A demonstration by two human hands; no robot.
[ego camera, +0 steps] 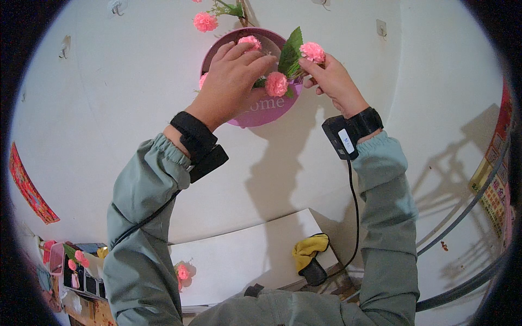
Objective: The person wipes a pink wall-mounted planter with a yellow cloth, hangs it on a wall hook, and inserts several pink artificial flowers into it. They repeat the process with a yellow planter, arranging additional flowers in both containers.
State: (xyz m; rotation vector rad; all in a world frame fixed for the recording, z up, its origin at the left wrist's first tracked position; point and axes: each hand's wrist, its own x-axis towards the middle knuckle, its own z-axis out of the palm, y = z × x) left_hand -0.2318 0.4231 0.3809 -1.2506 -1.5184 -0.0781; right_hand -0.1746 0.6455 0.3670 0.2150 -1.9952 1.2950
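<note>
A round purple wall planter (265,118) with white lettering hangs on the pale wall. My left hand (236,73) lies across its opening, back of the hand towards me, with the fingertips by a pink artificial flower (250,42). What those fingers grip is hidden. At the planter's right edge, my right hand (332,79) pinches an artificial flower sprig with a pink bloom (312,52), green stems and a broad green leaf (290,51). Another pink bloom (277,84) sits at the planter's front, between the hands. One more shows partly behind my left hand.
Another pink flower (205,22) hangs above the planter. Clear hooks (381,28) are stuck on the wall. Below stands a white-topped surface (240,252) with a yellow-and-black glove (310,256) and a pink flower (182,272). A dark compartmented organizer (90,285) stands lower left. Cables run from both wrist devices.
</note>
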